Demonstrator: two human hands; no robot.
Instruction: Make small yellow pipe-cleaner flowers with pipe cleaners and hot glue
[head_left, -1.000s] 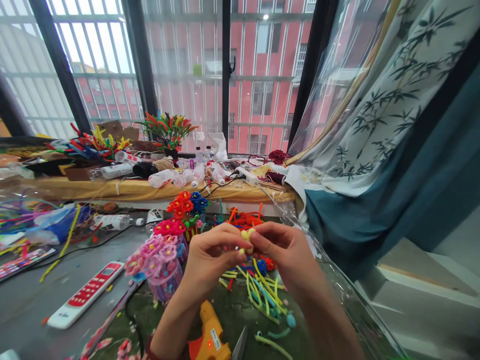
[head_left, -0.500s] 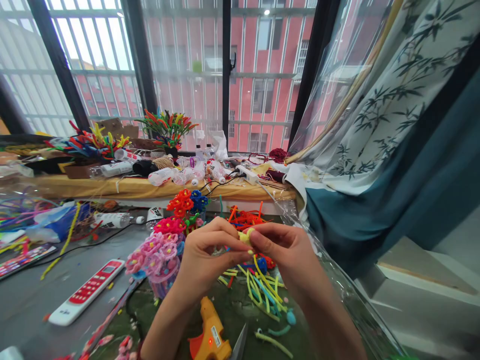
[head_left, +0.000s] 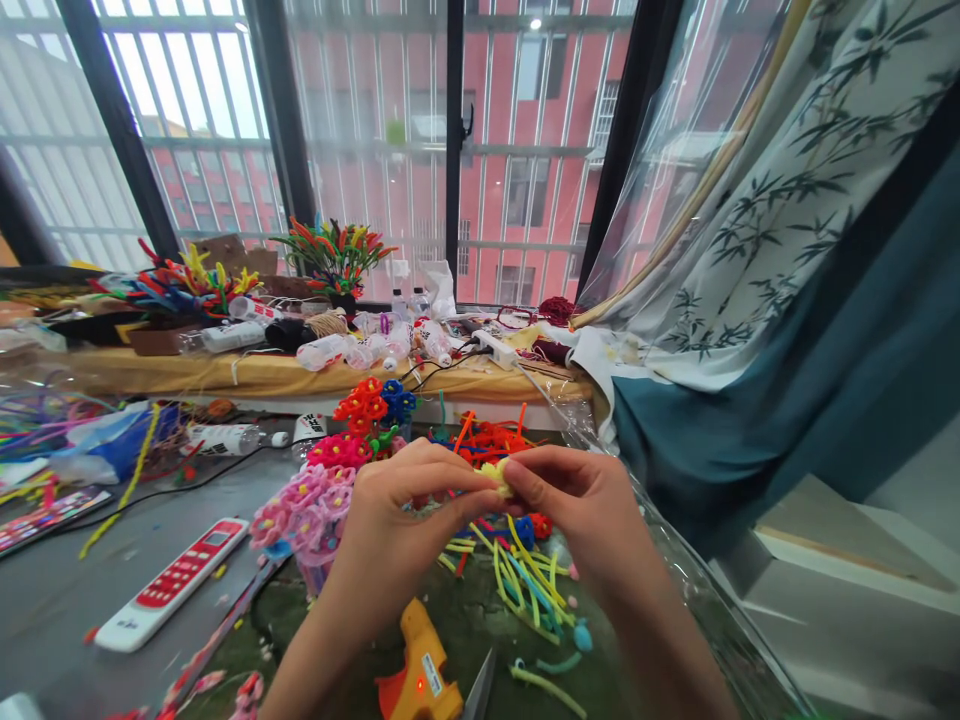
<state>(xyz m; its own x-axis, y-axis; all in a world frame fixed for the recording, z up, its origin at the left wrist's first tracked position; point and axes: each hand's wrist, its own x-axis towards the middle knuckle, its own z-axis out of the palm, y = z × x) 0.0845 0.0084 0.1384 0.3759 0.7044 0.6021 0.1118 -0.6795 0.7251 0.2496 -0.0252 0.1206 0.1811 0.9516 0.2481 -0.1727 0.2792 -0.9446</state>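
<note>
My left hand (head_left: 416,505) and my right hand (head_left: 577,500) meet over the middle of the work surface. Between their fingertips is a small pale-yellow fuzzy pipe cleaner piece (head_left: 495,475), partly covered by the fingers. Left thumb and forefinger pinch it from one side; the right thumb presses it from the other. Below the hands lie loose yellow-green pipe cleaners (head_left: 517,585). An orange glue gun (head_left: 420,665) with a lit red light rests nearer to me, beside a scissors blade (head_left: 480,685).
Pink and purple pipe cleaner flowers (head_left: 315,510) stand left of my hands, with red and blue flowers (head_left: 364,405) behind. A white-and-red remote control (head_left: 172,585) lies to the left. Bottles (head_left: 326,350) crowd the windowsill. A teal curtain (head_left: 690,440) hangs at the right.
My left hand has shifted slightly left and turned. Its thumb has risen toward the yellow piece, and its fingertips now sit closer to it. The right hand stays almost in place.
</note>
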